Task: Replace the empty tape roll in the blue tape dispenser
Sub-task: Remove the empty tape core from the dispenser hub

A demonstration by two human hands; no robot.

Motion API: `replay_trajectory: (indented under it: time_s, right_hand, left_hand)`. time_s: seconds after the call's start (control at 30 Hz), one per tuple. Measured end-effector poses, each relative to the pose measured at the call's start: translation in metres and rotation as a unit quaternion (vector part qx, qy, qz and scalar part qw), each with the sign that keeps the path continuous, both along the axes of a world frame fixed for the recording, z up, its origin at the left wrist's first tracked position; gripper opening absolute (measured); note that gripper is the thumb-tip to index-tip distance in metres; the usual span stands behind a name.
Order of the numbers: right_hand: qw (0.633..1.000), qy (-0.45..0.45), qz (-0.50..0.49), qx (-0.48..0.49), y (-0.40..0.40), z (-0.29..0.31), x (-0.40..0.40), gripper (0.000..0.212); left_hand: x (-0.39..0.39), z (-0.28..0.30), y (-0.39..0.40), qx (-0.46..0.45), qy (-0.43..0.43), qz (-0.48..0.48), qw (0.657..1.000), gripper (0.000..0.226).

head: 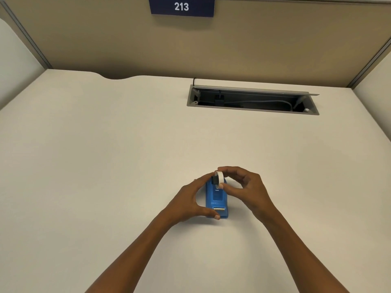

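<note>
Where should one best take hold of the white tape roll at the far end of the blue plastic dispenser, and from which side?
Probably grip the white tape roll on its curved outer rim, coming from the right and above. It stands on edge above the blue plastic tape dispenser, with a black hub on its left face; the right hand already pinches it so.
</note>
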State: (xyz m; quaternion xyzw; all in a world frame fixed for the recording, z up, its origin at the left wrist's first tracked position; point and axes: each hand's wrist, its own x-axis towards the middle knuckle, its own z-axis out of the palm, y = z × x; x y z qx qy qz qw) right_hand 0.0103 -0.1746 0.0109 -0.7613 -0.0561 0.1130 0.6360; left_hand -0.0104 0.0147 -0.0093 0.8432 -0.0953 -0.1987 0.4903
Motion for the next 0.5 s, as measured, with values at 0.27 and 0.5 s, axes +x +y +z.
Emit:
replay_trajectory:
  time_s: [0.27,0.5]
  right_hand:
    - [0.998,0.018,-0.040,0.036,-0.002,0.014,-0.002,0.031]
    - [0.995,0.043,-0.065,0.060,0.004,0.022,-0.004,0.029]
  left_hand:
    - [-0.001,0.023,0.001,-0.057,-0.038,0.081,0.994,0.084]
    - [-0.001,0.051,-0.008,-0.187,-0.080,0.166,0.965,0.035]
